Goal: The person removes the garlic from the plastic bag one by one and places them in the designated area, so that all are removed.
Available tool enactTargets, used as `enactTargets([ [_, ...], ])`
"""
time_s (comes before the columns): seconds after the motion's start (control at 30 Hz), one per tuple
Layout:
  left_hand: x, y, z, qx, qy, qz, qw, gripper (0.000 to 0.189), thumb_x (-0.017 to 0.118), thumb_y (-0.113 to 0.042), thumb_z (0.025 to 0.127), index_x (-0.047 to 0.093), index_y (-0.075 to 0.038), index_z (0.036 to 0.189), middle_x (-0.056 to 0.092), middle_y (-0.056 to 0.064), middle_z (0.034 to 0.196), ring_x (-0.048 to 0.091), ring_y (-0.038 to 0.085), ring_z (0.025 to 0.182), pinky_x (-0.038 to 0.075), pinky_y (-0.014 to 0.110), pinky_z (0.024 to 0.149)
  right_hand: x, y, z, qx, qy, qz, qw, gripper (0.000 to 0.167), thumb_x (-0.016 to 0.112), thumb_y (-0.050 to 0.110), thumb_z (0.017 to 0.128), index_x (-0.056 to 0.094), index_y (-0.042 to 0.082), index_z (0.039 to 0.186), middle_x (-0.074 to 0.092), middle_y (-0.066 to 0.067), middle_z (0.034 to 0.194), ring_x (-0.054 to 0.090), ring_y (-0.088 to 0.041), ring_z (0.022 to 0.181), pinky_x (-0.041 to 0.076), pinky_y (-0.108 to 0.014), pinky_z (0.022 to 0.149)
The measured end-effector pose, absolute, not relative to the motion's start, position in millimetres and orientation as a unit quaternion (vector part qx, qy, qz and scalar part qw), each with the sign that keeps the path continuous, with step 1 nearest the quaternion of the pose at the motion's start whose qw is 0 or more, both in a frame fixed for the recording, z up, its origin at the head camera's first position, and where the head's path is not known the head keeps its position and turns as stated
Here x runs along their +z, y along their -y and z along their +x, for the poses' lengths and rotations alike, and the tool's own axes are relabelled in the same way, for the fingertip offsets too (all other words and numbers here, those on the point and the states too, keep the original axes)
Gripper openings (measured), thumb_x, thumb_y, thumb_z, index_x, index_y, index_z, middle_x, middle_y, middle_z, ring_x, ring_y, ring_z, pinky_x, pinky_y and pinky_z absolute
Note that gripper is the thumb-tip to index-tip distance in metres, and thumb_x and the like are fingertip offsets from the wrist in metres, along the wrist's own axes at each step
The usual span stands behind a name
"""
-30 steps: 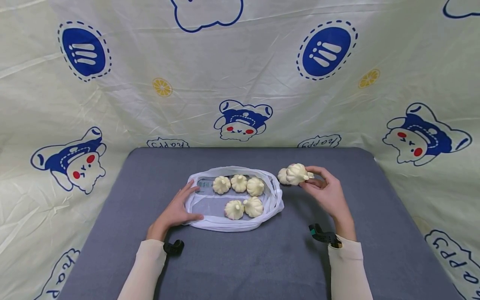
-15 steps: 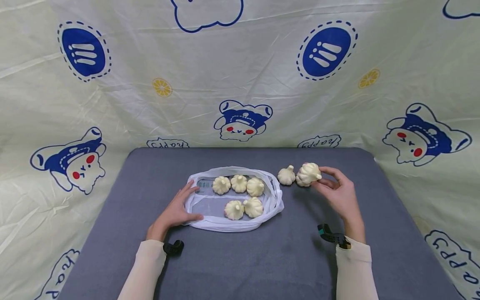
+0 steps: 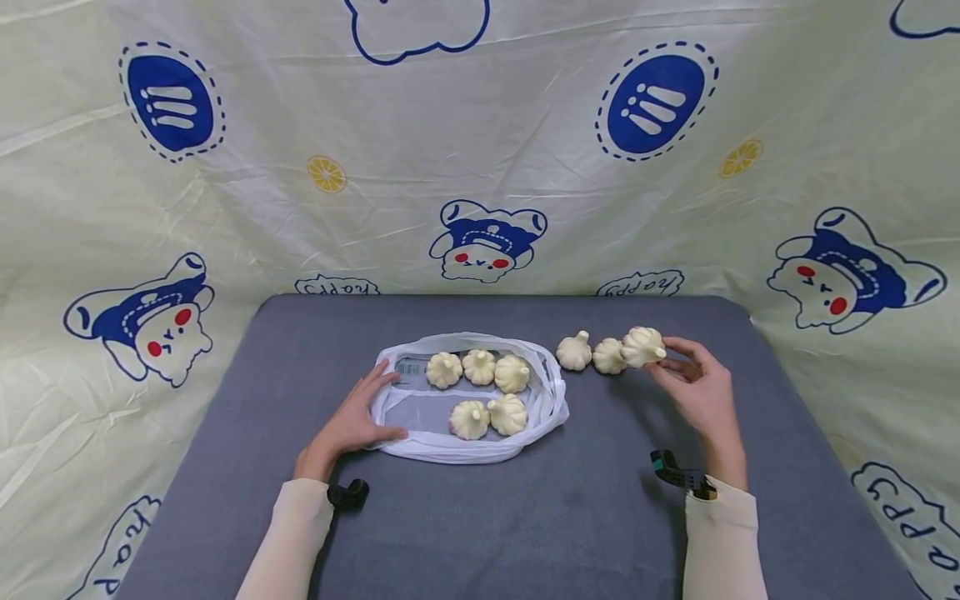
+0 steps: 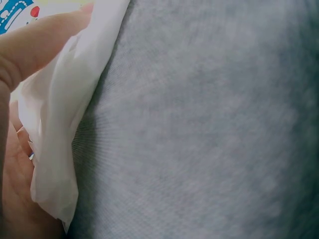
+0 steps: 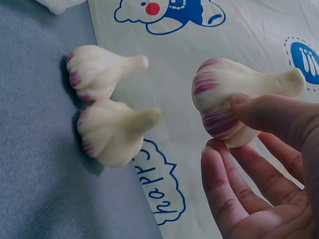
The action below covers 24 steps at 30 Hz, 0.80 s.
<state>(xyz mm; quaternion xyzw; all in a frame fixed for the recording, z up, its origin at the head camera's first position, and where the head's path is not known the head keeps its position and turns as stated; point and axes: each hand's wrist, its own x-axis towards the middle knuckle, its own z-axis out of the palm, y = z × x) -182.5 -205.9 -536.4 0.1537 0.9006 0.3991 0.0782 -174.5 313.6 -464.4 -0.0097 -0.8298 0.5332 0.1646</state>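
My left hand (image 3: pixel 360 417) grips the left end of a white plastic bag (image 3: pixel 551 404), thumb and fingertips over its rolled rim. The bag (image 4: pixel 55 129) also shows beside that thumb in the left wrist view. Inside lie several garlic bulbs (image 3: pixel 478 367), in a back row and a front pair. My right hand (image 3: pixel 701 392) pinches one garlic bulb (image 3: pixel 642 347) by thumb and fingertips, raised above the table; purple streaks mark that bulb (image 5: pixel 217 99) in the right wrist view. Two more garlic bulbs, a left one (image 3: pixel 574 351) and a right one (image 3: pixel 609 357), sit right of the bag.
A grey cloth covers the table (image 3: pixel 480 533). Behind it and at its sides hangs a pale printed sheet (image 3: pixel 480 125) with blue cartoon figures. A barcode print (image 3: pixel 408 371) shows at the bag's inner left. Each wrist wears a black camera mount (image 3: pixel 678 475).
My right hand has moved to the right with its garlic bulb, away from the bag. The two bulbs on the table behind it now show fully. My left hand stays in place.
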Motion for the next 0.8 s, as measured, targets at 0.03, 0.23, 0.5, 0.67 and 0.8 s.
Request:
enactTargets([
  [0.03,-536.6,206.0,-182.6,0.399,-0.900,0.155,0.077,0.096,0.090,-0.036,0.074,0.045,-0.008,0.154,0.016,0.014,0.173,0.014,0.042,0.158,0.005,0.062,0.128,-465.2,-314.4,-174.6,0.534,0.829,-0.012,0.166,0.048,0.077,0.004,0.090,0.061,0.000,0.135,0.060,0.021,0.117,0.065,0.007,0.097,0.054,-0.007,0.078],
  [0.23,-536.2,205.8,-182.4,0.403,-0.898,0.155,0.078,0.095,0.090,-0.036,0.075,0.045,-0.008,0.154,0.016,0.014,0.173,0.014,0.042,0.159,0.005,0.062,0.128,-471.7,-321.1,-177.9,0.543,0.821,-0.017,0.175,0.047,0.076,-0.001,0.090,0.062,-0.001,0.134,0.060,0.017,0.120,0.065,0.008,0.097,0.054,-0.006,0.079],
  [0.5,-532.3,204.9,-182.0,0.405,-0.898,0.153,0.079,0.095,0.090,-0.035,0.075,0.045,-0.007,0.154,0.016,0.014,0.173,0.014,0.042,0.159,0.005,0.062,0.128,-482.5,-329.7,-185.0,0.542,0.821,-0.036,0.173,0.045,0.078,0.002,0.090,0.065,0.004,0.132,0.062,0.017,0.119,0.066,0.008,0.095,0.055,-0.007,0.078],
  [0.67,-531.8,204.7,-181.2,0.406,-0.898,0.150,0.082,0.095,0.090,-0.035,0.075,0.045,-0.007,0.154,0.016,0.014,0.173,0.013,0.042,0.159,0.005,0.062,0.128,-488.5,-335.5,-190.6,0.536,0.826,-0.057,0.167,0.044,0.078,0.007,0.090,0.065,0.007,0.132,0.061,0.022,0.117,0.065,0.010,0.093,0.054,-0.007,0.077],
  [0.8,-531.6,204.8,-180.3,0.405,-0.898,0.148,0.083,0.095,0.090,-0.035,0.075,0.045,-0.007,0.154,0.016,0.014,0.173,0.013,0.043,0.159,0.005,0.063,0.128,-492.4,-338.4,-193.3,0.524,0.832,-0.080,0.162,0.045,0.079,0.011,0.091,0.064,0.008,0.133,0.063,0.015,0.121,0.064,0.010,0.092,0.053,-0.006,0.076],
])
